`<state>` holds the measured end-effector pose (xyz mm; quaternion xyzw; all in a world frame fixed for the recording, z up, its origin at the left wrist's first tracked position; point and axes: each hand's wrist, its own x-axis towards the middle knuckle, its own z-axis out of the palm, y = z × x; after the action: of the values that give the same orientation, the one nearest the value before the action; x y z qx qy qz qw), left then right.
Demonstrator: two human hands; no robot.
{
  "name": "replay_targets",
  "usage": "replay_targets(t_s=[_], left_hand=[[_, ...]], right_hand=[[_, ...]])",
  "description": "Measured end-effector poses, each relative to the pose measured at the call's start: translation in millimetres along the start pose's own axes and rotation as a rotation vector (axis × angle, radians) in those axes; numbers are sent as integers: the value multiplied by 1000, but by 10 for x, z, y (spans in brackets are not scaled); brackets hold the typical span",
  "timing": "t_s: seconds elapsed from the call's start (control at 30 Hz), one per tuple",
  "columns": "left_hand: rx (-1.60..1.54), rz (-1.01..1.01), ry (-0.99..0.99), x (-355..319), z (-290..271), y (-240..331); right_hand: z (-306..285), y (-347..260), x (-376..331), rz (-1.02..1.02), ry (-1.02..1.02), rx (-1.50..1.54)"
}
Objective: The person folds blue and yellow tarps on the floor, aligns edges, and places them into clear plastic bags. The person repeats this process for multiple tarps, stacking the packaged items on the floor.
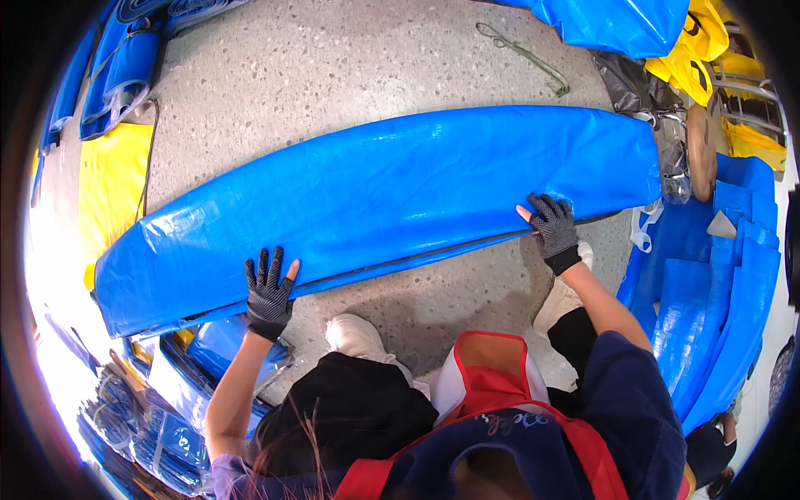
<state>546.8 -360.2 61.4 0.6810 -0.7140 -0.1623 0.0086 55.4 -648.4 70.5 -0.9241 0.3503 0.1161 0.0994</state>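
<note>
A long blue tarpaulin (400, 192) lies folded into a wide strip on the speckled floor in front of me. Its near edge shows a dark seam. My left hand (269, 296), in a black dotted glove with the thumb tip bare, rests at that near edge, left of the middle, fingers spread. Toward the right end, my right hand (552, 229), gloved the same way, lies on the sheet by its near edge, with fingers extended and the thumb pointing left. Neither hand is closed around anything.
Stacked blue sheets (708, 292) lie at the right, near a round wooden piece (701, 152). Beyond the tarpaulin is a green cord (525, 58). Blue rolls (129, 67) and a yellow sheet (117, 179) are at the left. Plastic-wrapped packs (171, 442) lie at lower left.
</note>
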Motion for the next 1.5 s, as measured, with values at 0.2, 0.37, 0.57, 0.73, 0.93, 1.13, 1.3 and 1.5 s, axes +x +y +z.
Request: replay_targets(t_s=[0.2, 0.37, 0.57, 0.73, 0.93, 1.13, 1.3, 1.5], left_hand=[[-16, -5, 50, 22, 56, 4], [43, -2, 193, -92, 298, -62], [52, 142, 439, 11, 283, -136], [72, 70, 499, 113, 434, -268], [-20, -61, 278, 105, 184, -191], [-2, 73, 515, 21, 112, -14], [-197, 244, 461, 102, 122, 268], [-276, 78, 380, 85, 444, 202]], right_hand=[[219, -256, -82, 163, 4, 84], [278, -259, -161, 134, -5, -9], [88, -766, 172, -215, 89, 103], [93, -1098, 540, -285, 91, -33], [228, -964, 547, -267, 163, 46], [-151, -909, 831, 67, 92, 245], [-977, -459, 1334, -27, -152, 396], [-1492, -433, 1535, 11, -134, 370]])
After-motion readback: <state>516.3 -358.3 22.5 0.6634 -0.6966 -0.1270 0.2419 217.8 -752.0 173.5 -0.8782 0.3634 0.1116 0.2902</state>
